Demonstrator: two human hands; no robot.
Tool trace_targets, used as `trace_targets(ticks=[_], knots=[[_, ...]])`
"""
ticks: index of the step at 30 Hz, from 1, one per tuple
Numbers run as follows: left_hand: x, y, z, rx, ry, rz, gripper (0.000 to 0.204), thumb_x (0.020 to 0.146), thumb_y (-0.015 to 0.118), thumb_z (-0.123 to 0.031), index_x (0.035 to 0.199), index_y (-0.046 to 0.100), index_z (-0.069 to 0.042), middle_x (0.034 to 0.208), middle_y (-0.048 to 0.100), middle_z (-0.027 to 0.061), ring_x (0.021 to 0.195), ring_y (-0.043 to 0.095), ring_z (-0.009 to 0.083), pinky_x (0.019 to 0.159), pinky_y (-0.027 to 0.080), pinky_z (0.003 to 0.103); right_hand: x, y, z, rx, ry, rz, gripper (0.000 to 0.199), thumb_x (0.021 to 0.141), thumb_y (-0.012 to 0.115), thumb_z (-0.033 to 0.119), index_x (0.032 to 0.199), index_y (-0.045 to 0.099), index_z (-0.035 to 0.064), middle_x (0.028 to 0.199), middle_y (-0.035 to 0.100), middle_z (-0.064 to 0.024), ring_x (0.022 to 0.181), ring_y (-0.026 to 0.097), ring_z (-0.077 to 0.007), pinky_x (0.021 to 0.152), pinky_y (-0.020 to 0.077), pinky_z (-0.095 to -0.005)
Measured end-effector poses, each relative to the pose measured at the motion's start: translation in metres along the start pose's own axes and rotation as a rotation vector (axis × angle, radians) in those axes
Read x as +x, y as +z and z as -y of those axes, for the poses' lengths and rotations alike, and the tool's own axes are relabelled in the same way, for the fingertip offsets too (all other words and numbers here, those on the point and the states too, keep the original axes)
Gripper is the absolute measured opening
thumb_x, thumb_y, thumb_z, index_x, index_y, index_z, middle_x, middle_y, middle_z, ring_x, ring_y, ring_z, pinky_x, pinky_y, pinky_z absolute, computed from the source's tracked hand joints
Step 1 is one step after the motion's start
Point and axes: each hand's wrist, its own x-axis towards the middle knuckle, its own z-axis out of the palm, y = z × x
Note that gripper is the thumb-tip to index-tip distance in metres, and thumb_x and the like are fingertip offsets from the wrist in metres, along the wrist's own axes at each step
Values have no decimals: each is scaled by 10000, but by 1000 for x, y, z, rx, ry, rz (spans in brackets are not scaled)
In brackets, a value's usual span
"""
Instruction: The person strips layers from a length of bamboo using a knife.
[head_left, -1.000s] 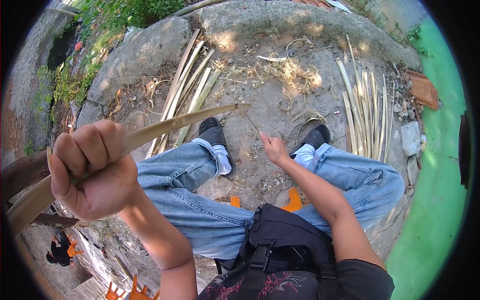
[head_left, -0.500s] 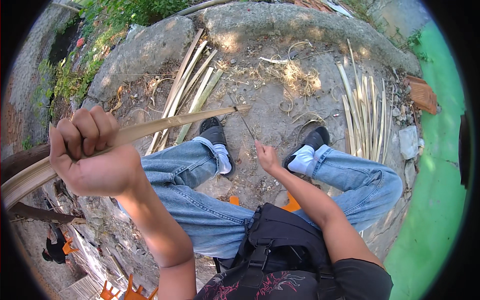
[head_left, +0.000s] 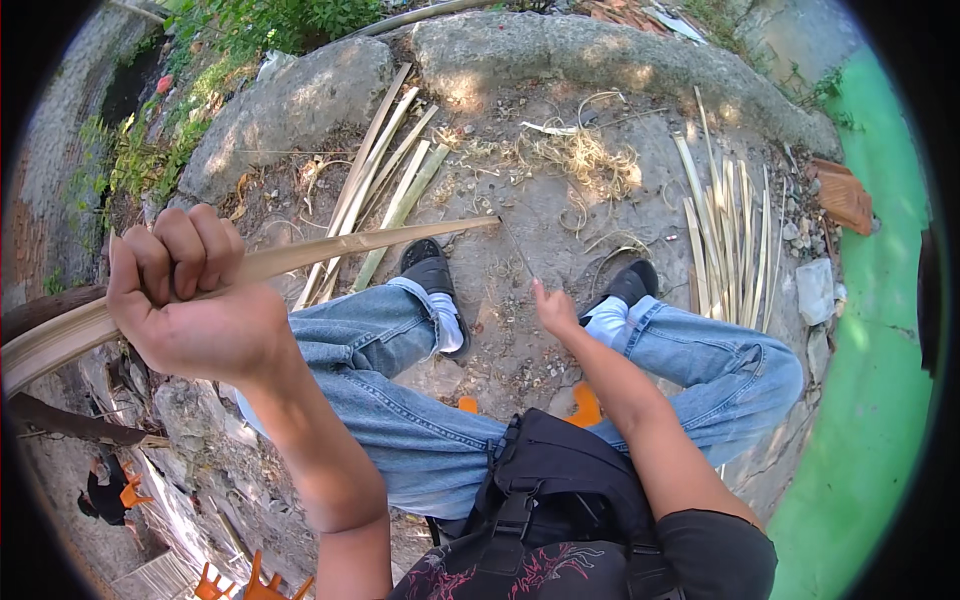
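Note:
My left hand [head_left: 200,305] is raised at the left, its fingers wrapped round a long pale bamboo strip [head_left: 370,240]. The strip runs from the left edge of the view, past my fist, and tapers to a narrow dark-ended tip over the ground between my feet. Low between my knees, my right hand [head_left: 556,310] is closed on a thin-bladed knife [head_left: 519,252], its handle hidden in my fingers. The slim dark blade points up and left, to the strip's tip. Whether blade and tip touch, I cannot tell.
Split bamboo strips [head_left: 352,205] lie beyond my left foot, and more strips [head_left: 735,235] right of my right foot. Curly shavings [head_left: 595,160] lie ahead, before a low stone kerb [head_left: 600,55]. A broken brick [head_left: 843,195] sits at right. A person [head_left: 107,490] is at far lower left.
The knife and my right hand have shifted right, bringing the blade from a crossing just behind the strip's tip out to its very end. My left hand has barely moved.

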Motion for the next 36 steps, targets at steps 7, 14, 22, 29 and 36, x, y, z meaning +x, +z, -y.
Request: trace_targets(ticks=[7, 14, 22, 29, 36], knots=[[-13, -2, -31, -119, -21, 164, 349, 930, 341, -189, 601, 236, -146, 546, 182, -14, 482, 144, 87, 436, 117, 257, 3, -28, 17, -102, 36, 49, 728, 859, 406, 619, 773, 672, -53, 863, 592, -362, 925, 587, -481, 823, 452, -499], [-12, -19, -115, -11, 303, 200, 365, 946, 355, -200, 600, 245, -159, 540, 187, -31, 491, 155, 86, 445, 111, 263, 1, -21, 7, -151, -15, -153, 811, 858, 392, 636, 694, 628, -122, 763, 618, -327, 799, 638, -439, 732, 485, -487], [7, -21, -26, -159, -116, 143, 433, 935, 402, -394, 622, 246, -139, 544, 185, -24, 483, 149, 96, 436, 118, 268, -42, -129, 67, -218, 100, 293, 822, 808, 479, 670, 572, 580, -111, 528, 567, -206, 496, 606, -310, 518, 489, -416], [10, 0, 5, -138, -27, 96, 598, 871, 351, -685, 684, 308, -119, 598, 243, 3, 546, 233, 123, 496, 182, 270, -100, -196, 68, -399, 46, 49, 688, 769, 613, 569, 811, 637, -117, 834, 638, -299, 822, 633, -420, 747, 493, -436], [14, -2, 9, -237, 140, 21, 657, 854, 310, -730, 824, 438, -87, 739, 430, 70, 692, 405, 197, 648, 348, 324, -119, -231, 106, -436, 5, -45, 617, 771, 611, 538, 800, 656, -77, 765, 629, -278, 788, 629, -416, 728, 486, -449]])
